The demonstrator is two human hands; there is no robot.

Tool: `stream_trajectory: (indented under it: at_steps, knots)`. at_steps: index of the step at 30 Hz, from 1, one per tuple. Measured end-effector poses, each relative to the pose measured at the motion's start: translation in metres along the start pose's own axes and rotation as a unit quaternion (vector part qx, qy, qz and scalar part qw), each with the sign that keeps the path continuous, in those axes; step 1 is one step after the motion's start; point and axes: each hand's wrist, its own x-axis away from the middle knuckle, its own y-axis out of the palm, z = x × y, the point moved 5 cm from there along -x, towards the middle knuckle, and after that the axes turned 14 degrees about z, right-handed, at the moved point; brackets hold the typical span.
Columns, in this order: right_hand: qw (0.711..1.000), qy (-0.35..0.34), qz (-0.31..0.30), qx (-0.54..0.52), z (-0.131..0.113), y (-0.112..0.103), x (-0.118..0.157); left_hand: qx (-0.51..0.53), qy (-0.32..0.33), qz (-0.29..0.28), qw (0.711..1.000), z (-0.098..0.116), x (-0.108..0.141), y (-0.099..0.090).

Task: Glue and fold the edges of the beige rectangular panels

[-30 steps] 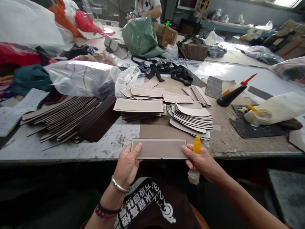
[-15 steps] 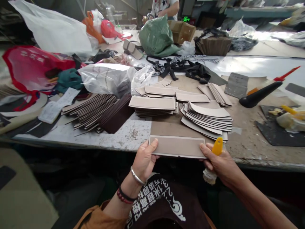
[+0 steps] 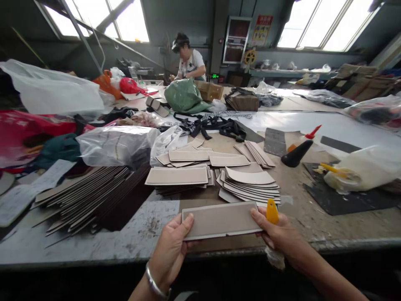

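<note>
Between my two hands, a beige rectangular panel (image 3: 221,220) with a pale border is held over the table's front edge. My left hand (image 3: 173,242) grips its left end, thumb on top and fingers beneath. At the other end, my right hand (image 3: 277,230) pinches the panel's corner. That hand also holds a brush (image 3: 272,212); its yellow handle sticks up and its whitish bristles hang below. Just beyond are a stack of similar panels (image 3: 176,176) and a fanned, slightly curved stack (image 3: 249,184).
Dark-edged strips (image 3: 84,200) lie fanned at left beside a clear plastic bag (image 3: 117,144). To the right stand a black bottle (image 3: 297,153) with a red tip and a whitish glue container (image 3: 366,167) with a yellow-handled tool. Black straps (image 3: 216,127) lie behind. Across the table, a person (image 3: 191,62) works.
The view has tipped upward, showing windows and the far person. My hands have brought the panel farther over the table, its right end now slightly raised. Both grips are kept.
</note>
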Motion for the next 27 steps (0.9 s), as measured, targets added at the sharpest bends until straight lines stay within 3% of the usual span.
stream_trajectory:
  at_steps: [5, 9, 10, 13, 15, 19, 23, 27]
  knots:
    - [0.995, -0.065, 0.030, 0.066, -0.052, -0.026, -0.041, -0.005, 0.079, 0.007, 0.997, 0.034, -0.013, 0.021]
    - [0.980, -0.115, 0.099, 0.128, -0.092, -0.054, -0.092, -0.080, 0.128, 0.019, 0.988, 0.033, -0.018, 0.026]
    - [0.963, -0.127, 0.127, 0.199, -0.096, -0.063, -0.106, -0.114, 0.141, 0.009, 0.983, 0.029, -0.019, 0.029]
    - [0.856, -0.158, 0.213, 0.444, -0.092, -0.088, -0.136, -0.229, 0.205, -0.037, 0.951, 0.016, -0.021, 0.051]
    - [0.816, -0.157, 0.218, 0.512, -0.074, -0.098, -0.146, -0.284, 0.294, -0.055, 0.911, 0.014, -0.027, 0.071]
    - [0.813, -0.131, 0.184, 0.536, -0.027, -0.105, -0.150, -0.385, 0.481, -0.068, 0.785, 0.014, -0.049, 0.115]
    - [0.842, -0.116, 0.155, 0.504, -0.006, -0.103, -0.151, -0.540, 0.510, -0.095, 0.662, 0.002, -0.079, 0.145]
    - [0.870, -0.137, 0.157, 0.448, -0.017, -0.107, -0.143, -0.593, 0.522, -0.098, 0.605, -0.002, -0.089, 0.152]
